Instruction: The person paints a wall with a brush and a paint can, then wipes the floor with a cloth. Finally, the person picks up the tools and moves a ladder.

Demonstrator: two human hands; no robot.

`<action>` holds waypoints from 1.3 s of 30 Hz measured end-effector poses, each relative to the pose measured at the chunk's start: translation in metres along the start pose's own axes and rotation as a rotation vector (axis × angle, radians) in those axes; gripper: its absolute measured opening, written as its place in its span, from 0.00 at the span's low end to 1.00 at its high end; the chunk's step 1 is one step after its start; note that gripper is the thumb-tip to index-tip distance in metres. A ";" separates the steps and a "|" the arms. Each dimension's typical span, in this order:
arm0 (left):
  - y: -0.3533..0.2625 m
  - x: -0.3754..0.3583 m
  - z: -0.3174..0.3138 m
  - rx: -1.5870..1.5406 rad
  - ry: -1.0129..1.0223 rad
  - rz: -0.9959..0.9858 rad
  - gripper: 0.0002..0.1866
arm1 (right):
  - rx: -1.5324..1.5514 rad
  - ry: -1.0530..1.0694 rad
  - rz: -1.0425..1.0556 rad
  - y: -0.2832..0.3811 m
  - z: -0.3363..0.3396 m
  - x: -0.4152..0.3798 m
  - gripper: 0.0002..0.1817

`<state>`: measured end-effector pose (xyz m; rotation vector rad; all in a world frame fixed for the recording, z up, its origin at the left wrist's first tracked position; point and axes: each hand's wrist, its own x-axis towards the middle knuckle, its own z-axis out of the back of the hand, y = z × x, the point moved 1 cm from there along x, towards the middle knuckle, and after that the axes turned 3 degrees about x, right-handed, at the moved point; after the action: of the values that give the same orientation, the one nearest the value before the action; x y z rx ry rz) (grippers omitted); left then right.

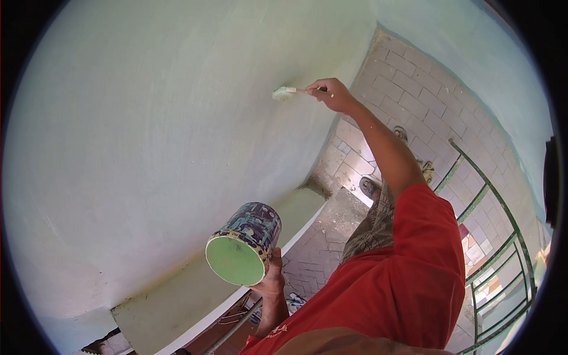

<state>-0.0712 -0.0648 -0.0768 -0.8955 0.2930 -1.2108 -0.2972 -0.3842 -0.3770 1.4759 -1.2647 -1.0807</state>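
Observation:
My right hand (pixel 331 94) is closed around the handle of a paintbrush (pixel 285 92). Its pale, paint-coated bristles touch the wall (pixel 177 118), or lie very close to it. Light whitish-green paint covers that wall, with streaks and uneven patches. Lower down, my left hand (pixel 271 277) grips a paint bucket (pixel 251 222) from its side and underside. Dark patterned print runs round the bucket, and its round opening shows light green. Part of my left hand is hidden behind the bucket.
A green metal railing (pixel 488 183) curves along the right. Pale paving tiles (pixel 414 83) cover the floor, where sandalled feet (pixel 370 188) show. Below the wall runs a ledge (pixel 171 302) with a white edge. A metal pipe (pixel 235 327) slants near my left forearm.

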 end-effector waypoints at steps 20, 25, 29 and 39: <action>0.009 -0.018 0.017 -0.016 0.020 0.002 0.47 | -0.087 0.271 0.025 -0.030 -0.262 -0.185 0.12; 0.018 -0.015 0.022 0.087 -0.004 0.005 0.48 | -0.076 0.082 -0.043 -0.010 -0.055 -0.027 0.13; 0.019 -0.021 0.023 -0.004 -0.062 0.111 0.48 | -0.084 -0.330 -0.043 -0.001 0.055 0.022 0.13; 0.018 -0.017 0.022 0.011 -0.072 0.085 0.46 | 0.016 -0.686 0.108 -0.032 -0.209 -0.095 0.09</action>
<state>-0.0506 -0.0388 -0.0801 -0.9061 0.2640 -1.0987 -0.0969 -0.2693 -0.3541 1.0532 -1.7926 -1.5743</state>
